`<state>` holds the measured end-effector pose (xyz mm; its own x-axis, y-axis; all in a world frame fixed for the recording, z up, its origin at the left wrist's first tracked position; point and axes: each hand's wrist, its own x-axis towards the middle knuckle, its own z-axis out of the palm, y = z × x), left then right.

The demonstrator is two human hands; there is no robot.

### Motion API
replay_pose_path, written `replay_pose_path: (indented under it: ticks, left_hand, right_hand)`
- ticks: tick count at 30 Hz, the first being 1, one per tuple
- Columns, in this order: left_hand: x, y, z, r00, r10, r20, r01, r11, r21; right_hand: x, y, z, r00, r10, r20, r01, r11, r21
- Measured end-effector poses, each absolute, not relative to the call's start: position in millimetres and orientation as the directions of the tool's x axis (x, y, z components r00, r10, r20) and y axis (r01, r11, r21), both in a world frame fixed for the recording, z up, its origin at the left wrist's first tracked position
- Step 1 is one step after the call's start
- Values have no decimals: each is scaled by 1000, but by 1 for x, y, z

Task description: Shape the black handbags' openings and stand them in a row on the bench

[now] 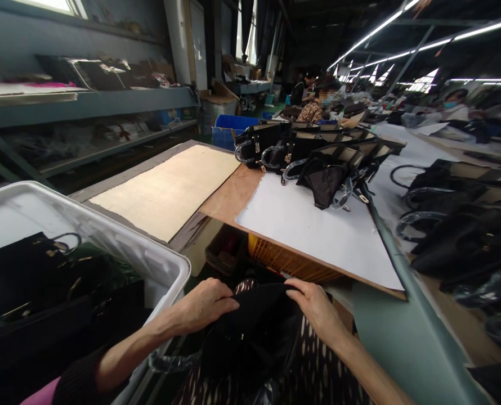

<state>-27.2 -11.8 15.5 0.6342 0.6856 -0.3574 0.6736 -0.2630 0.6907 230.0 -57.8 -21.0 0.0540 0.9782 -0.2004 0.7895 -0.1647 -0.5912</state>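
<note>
I see the black bag on that lap between left fingers and right fingers, both pinching its edge nearest the tabletop.

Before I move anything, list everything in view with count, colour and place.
Held handbag: one, black, between both hands
Tabletop handbags: several, black, far side of the table
Right-hand handbags: several, black, right side
Binned handbags: several, black, inside the plastic bin
Plastic bin: one, white, left
Paper-like sheets: two, white and cream, ahead
Slatted crate: one, yellow, below the tabletop
Tub: one, blue, behind the table
Shelved bench: one, blue-grey, left wall
Co-workers: at least three, varied clothing, background
Strip lights: several, white, overhead
Left hand: one, bare, bag's upper left
Right hand: one, bare, bag's upper right
</note>
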Motion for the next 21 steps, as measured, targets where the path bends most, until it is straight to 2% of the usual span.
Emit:
replay_pose_path:
  ticks: [2, 4, 6, 7, 9, 11, 13, 15, 16, 18, 20, 21]
  left_hand:
    - [-24, -18, 22, 630, 696, -345, 686, -291, 667]
    - [-18, -25, 30, 641, 696, -324, 693, -343, 634]
    - [-8, -34, 39, 663, 682, -309, 696, -409, 590]
    - [-3, -38, 44, 672, 672, -312, 700, -439, 563]
    - [6, -48, 55, 687, 650, -326, 708, -495, 504]
    - [10, -55, 70, 686, 652, -323, 709, -501, 496]
    - [6, -59, 90, 695, 675, -246, 652, -448, 612]
    - [-7, -57, 112, 655, 751, -91, 505, -345, 791]
    - [-16, -54, 122, 577, 817, 2, 419, -298, 857]
    - [-35, -44, 131, 282, 947, 154, 287, -237, 928]
    - [-50, -30, 121, -37, 971, 238, 240, -222, 945]
    - [-55, -23, 110, -123, 964, 236, 230, -204, 952]
  right_hand:
    - [217, -61, -5, -24, 996, -81, 909, -12, -416]
    - [196, -65, 14, -217, 976, -6, 937, 207, -282]
    - [174, -69, 31, -397, 916, -60, 884, 364, -293]
    - [165, -70, 39, -438, 892, -113, 865, 383, -324]
    - [153, -72, 51, -445, 870, -213, 866, 357, -351]
    - [151, -72, 59, -411, 877, -247, 882, 315, -351]
    - [161, -73, 66, -389, 892, -229, 868, 271, -415]
    - [180, -74, 72, -336, 920, -200, 810, 175, -560]
    - [193, -75, 73, -295, 936, -190, 759, 109, -642]
    - [220, -78, 72, -199, 964, -177, 609, -20, -793]
    - [243, -84, 63, -57, 986, -156, 401, -120, -908]
    - [251, -87, 56, 25, 985, -170, 278, -170, -945]
